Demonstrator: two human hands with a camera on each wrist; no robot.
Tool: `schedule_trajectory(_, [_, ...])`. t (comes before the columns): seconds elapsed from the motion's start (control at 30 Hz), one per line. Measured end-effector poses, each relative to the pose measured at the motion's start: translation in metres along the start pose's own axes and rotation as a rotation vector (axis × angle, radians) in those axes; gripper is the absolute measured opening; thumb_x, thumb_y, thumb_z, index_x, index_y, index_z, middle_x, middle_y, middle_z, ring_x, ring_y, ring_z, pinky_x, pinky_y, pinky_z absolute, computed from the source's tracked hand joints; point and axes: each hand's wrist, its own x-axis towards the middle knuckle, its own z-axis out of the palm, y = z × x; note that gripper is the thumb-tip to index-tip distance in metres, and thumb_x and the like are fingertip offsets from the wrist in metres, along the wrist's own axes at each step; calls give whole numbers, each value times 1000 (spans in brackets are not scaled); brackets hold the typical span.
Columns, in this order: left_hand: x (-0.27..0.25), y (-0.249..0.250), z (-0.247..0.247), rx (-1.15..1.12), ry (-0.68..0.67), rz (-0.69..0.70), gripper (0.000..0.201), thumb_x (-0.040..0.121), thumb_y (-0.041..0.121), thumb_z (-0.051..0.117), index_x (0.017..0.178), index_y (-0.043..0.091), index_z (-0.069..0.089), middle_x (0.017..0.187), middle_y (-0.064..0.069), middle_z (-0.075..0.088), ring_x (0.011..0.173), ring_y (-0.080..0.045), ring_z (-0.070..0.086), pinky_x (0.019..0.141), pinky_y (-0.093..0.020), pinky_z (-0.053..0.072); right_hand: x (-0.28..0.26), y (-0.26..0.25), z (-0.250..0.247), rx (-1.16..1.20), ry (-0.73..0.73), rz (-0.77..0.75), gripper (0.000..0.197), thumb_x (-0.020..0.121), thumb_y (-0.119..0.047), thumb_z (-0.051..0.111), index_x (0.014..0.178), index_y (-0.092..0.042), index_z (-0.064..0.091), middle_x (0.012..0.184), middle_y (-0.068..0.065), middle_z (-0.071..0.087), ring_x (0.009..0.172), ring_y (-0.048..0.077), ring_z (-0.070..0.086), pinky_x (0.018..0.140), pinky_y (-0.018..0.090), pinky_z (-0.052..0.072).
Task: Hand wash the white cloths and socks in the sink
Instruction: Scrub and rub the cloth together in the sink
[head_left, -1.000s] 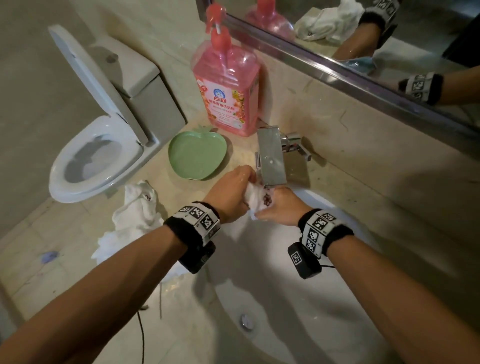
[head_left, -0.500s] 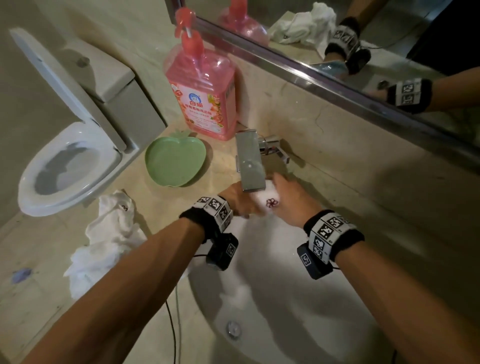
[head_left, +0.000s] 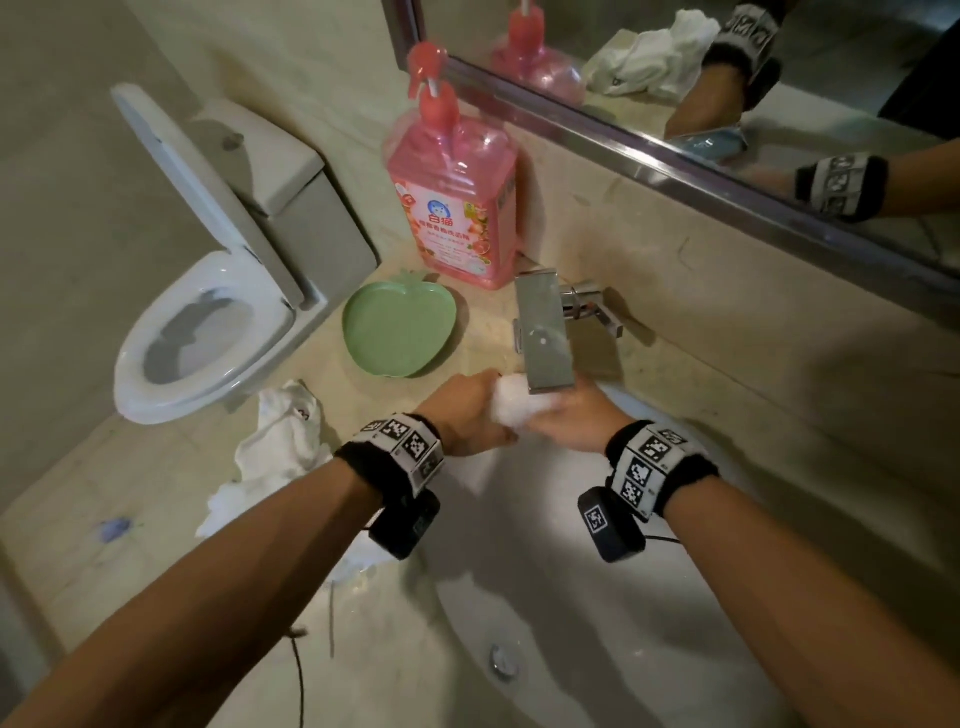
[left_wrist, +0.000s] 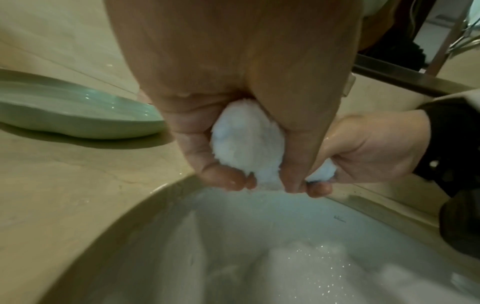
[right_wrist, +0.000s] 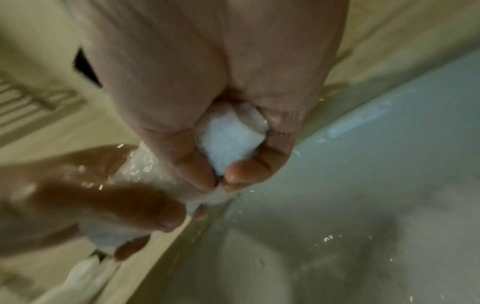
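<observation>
Both hands — left hand (head_left: 467, 410) and right hand (head_left: 571, 418) — clench a wet white cloth (head_left: 511, 400). They hold it beneath the faucet (head_left: 545, 332), over the sink (head_left: 597, 623).

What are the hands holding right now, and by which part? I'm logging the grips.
Both hold one bunched white cloth under the faucet: the left hand grips one end, the right hand the other.

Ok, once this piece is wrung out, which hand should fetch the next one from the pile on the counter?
Left, probably. The white pile lies on the counter beside the left hand, while the right hand grips the cloth on the far side, under the faucet.
</observation>
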Motion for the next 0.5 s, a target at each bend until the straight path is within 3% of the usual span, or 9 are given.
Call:
schedule_trajectory(0.03, [0,0,-2,67,-78,-17,65,74,48,76,127,18,54,114,-9,66,97,-28,66,71,-27,48,0,-3,2,-119,9,-42,26,82,-17,73,107,-22,69,94,-10,68,94,13,67,72,14,46])
schedule_trajectory(0.1, [4,4,-5,19,-216,-40,61,76,47,76,127,21,57,107,-6,68,77,-20,68,58,-26,53,-2,1,2,-294,17,-129,26,84,-15,70,110,-15,68,100,-2,70,100,17,66,80,19,46])
schedule_trajectory(0.17, [10,9,-4,-205,-297,-59,63,75,38,81,130,19,56,103,-2,67,71,-14,64,52,-27,57,-9,6,-11,-242,-38,13,47,78,-22,78,123,-20,63,111,-5,68,106,13,64,92,28,50])
schedule_trajectory(0.23, [14,17,1,-366,-283,-20,71,76,32,82,137,20,49,110,0,65,81,-16,65,56,-32,60,-17,8,-31,-277,-19,173,80,75,-28,81,142,-17,41,126,-1,60,114,19,60,97,37,50])
schedule_trajectory(0.33, [15,28,16,-682,-203,86,80,78,25,81,145,21,38,125,-3,59,94,-26,67,55,-37,55,-27,7,-52,-258,153,225,101,73,-21,80,145,-27,10,118,1,55,100,23,60,82,31,49])
schedule_trajectory(0.43, [13,33,15,-750,-168,125,54,79,28,75,129,27,55,111,2,66,87,-14,66,65,-36,59,-35,-6,-55,-301,319,192,103,73,-16,82,145,-28,9,90,-3,59,71,14,60,50,9,41])
schedule_trajectory(0.47, [13,32,12,-715,-171,136,45,79,29,73,121,31,58,103,7,67,81,-9,65,64,-32,58,-38,-12,-52,-385,355,169,101,74,-18,82,146,-23,11,80,-6,55,61,9,54,40,7,36])
schedule_trajectory(0.5, [12,30,10,-663,-182,136,44,78,31,72,120,33,58,100,11,66,82,-9,65,64,-30,56,-40,-18,-46,-465,376,146,100,73,-20,82,145,-18,13,75,-7,51,55,6,47,36,8,35])
